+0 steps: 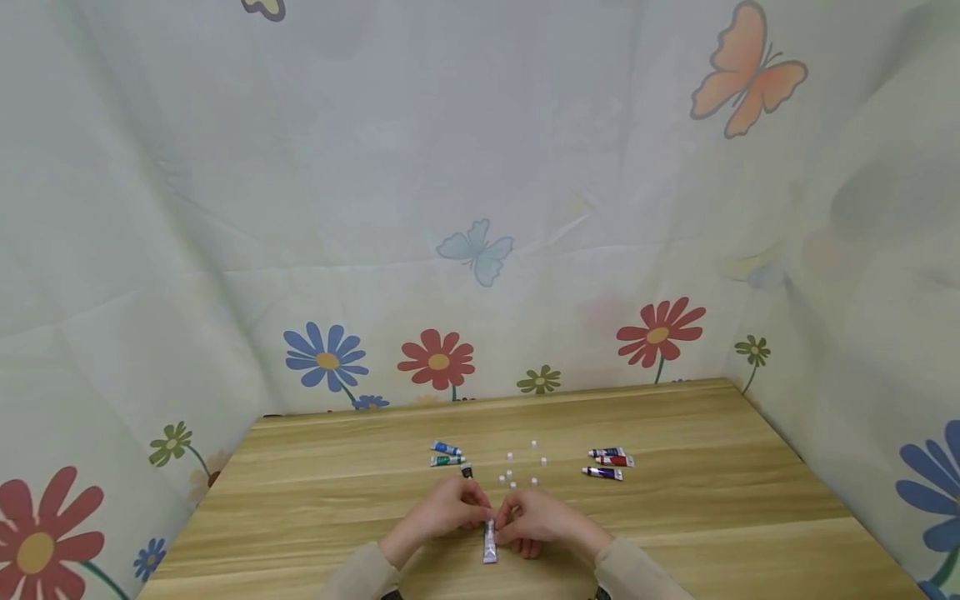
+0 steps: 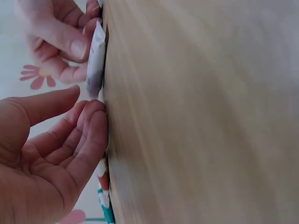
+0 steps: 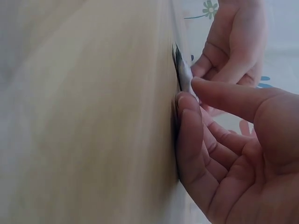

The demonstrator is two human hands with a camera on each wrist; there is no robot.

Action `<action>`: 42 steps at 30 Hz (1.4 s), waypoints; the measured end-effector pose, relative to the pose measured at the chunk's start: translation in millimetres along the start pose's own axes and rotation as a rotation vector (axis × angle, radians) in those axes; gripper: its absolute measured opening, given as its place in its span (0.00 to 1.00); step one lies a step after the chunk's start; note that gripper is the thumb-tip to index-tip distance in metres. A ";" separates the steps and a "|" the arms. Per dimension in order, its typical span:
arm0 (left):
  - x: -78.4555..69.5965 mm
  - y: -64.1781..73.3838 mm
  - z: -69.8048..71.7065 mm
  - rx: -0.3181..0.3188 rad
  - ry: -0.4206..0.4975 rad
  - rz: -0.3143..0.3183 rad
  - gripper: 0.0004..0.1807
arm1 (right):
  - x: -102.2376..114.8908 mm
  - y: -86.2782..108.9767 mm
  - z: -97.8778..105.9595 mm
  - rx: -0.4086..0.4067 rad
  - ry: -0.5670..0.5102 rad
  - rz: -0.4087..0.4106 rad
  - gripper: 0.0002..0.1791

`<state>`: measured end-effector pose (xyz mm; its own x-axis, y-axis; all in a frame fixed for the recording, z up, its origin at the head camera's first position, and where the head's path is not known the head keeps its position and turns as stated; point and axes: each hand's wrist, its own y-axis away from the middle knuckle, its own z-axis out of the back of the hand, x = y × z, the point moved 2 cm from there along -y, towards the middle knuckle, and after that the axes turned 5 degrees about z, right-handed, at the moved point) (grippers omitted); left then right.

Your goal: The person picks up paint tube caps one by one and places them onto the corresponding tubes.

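Paint tube (image 1: 490, 546), pale lilac and silver: at the near part of the desk (image 1: 712, 517), between the two hands, its broad end toward the wearer, its narrow end at the fingertips. Whether its whole length lies flat cannot be told.

Contents of the desk, left to right in the head view:

Blue tube (image 1: 447, 448), one: far left of the group, slanted.

Green tube (image 1: 447, 460), one: just nearer the wearer than the blue one, lying crosswise.

Black tube (image 1: 467, 472), one: beyond the left hand, partly hidden by it.

Left hand (image 1: 450, 504): fingers gently bent, their tips at the narrow end of the lilac tube; the thumb stands apart from them, with a visible gap.

Small white pieces (image 1: 510, 456), seven: scattered beyond the hands, well apart from the right-hand tubes.

Right hand (image 1: 536, 518): thumb and forefinger pinching the lilac tube from its right side, other fingers curled below.

Purple tube (image 1: 604, 473), one: nearest the wearer of the right-hand three.

Dark tube (image 1: 606, 452), one: farthest of these, lying crosswise.

Red tube (image 1: 617, 461), one: just beside the dark one.
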<state>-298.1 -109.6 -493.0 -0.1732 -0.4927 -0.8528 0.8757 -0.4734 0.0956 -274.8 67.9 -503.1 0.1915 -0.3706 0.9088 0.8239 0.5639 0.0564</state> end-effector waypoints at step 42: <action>4.2 -7.9 34.1 -0.168 -0.351 -0.076 0.03 | -51.8 71.5 118.4 -0.184 0.099 -0.080 0.12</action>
<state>-321.2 -132.8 -479.8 -0.3583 -0.6941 -0.6244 0.9110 -0.4061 -0.0713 -289.0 214.7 -497.2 0.1658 -0.4847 0.8588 0.9203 0.3890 0.0419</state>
